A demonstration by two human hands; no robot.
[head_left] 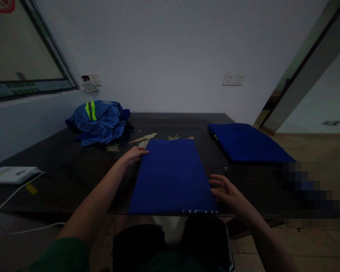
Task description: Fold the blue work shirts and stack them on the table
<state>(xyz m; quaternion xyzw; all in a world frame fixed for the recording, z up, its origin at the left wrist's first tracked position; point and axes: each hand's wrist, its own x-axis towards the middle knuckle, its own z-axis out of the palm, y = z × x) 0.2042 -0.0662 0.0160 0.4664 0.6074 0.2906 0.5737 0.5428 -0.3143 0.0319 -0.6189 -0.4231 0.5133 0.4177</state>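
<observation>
One blue fabric rectangle (172, 177) lies flat on the dark bench (73, 173), in the middle and close to the near edge, between the left hand (134, 155) and the right hand (223, 187). I judge that the step in hand is to straighten or steady this piece by its two long sides. The left grip is at the far part of its left side, with fingertips on the border; whether they pinch the fabric, I cannot say. The right grip is loosely curled, with a gap between thumb and fingers, and it holds nothing clearly — the thumb seems just at the right side, nearer to the person. The next move, in my opinion, calls for light and equal contact on both sides, so that the fabric does not wrinkle. By count, there are two flat blue pieces: this one, and a second blue piece (249, 143) on the right part of the bench. Also one crumpled pile of blue workwear (102, 122) at the back left — how many garments it contains is hidden — and one white device (13, 175) with one white cable (36, 229).
</observation>
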